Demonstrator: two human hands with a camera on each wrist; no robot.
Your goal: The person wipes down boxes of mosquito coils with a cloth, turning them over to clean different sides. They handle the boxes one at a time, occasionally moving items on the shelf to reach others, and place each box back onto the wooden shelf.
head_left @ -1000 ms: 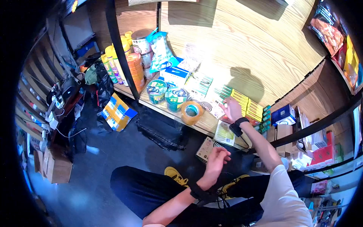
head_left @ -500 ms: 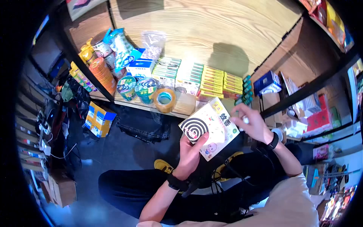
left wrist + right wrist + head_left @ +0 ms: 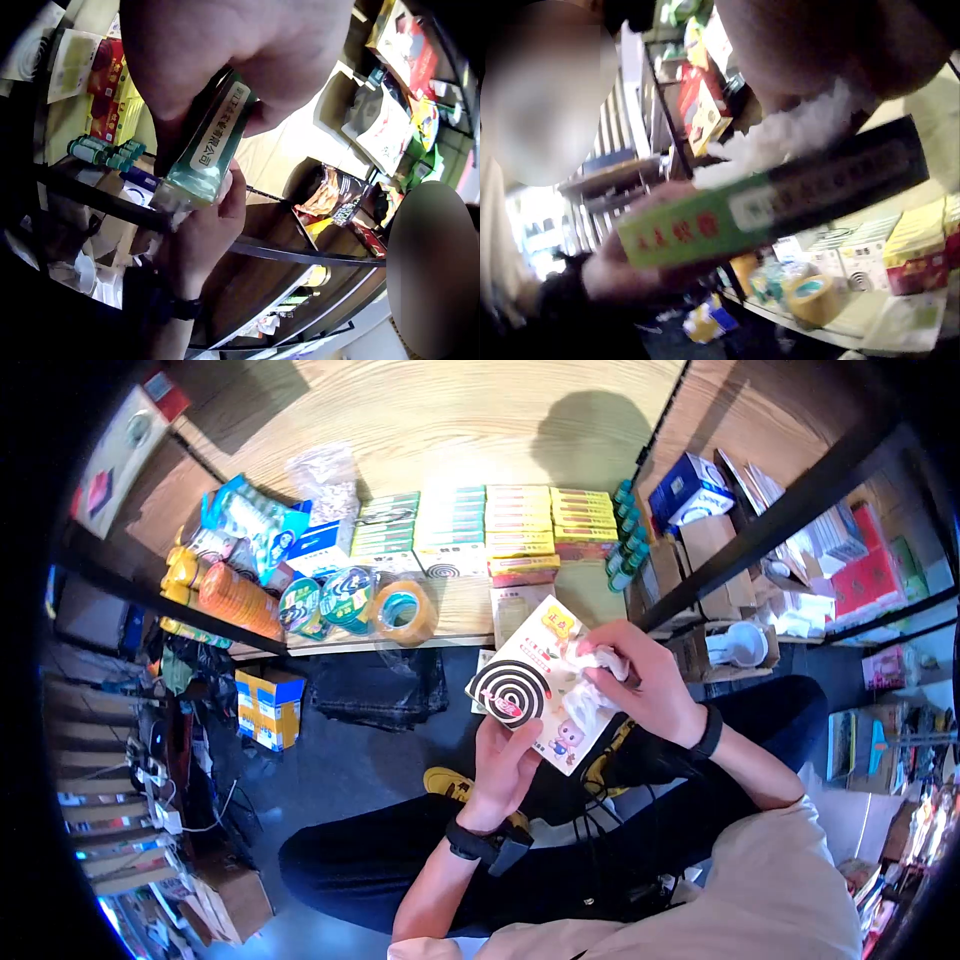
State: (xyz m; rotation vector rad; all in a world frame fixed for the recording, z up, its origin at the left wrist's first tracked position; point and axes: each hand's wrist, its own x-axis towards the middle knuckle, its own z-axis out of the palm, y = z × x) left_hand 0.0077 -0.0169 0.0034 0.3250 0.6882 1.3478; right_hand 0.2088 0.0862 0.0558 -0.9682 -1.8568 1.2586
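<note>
My left hand (image 3: pixel 502 772) grips a mosquito coil box (image 3: pixel 510 695) by its lower left edge, thumb over the front. A black spiral is printed on its pale face, which tilts up toward the head camera. My right hand (image 3: pixel 650 680) pinches a crumpled white tissue (image 3: pixel 592 705) against the right part of that face, covering some of the print. From the left wrist, the box's green side (image 3: pixel 214 142) shows between the two hands. The right wrist view is blurred, with the tissue (image 3: pixel 780 139) bunched along the top of the box.
On the wooden shelf (image 3: pixel 465 610) stand stacked coil boxes (image 3: pixel 450 540), yellow boxes (image 3: pixel 520 525), green bottles (image 3: pixel 625 540), a tape roll (image 3: pixel 404 612) and round tubs (image 3: pixel 347 600). A black shelf post (image 3: pixel 760 525) slants at the right. Below lies a blue-and-yellow carton (image 3: pixel 268 710).
The right hand was at the shelf's boxes, the left held nothing. Then the left held the coil box, the right beside it with something white. Now the right hand has the tissue on its face.
</note>
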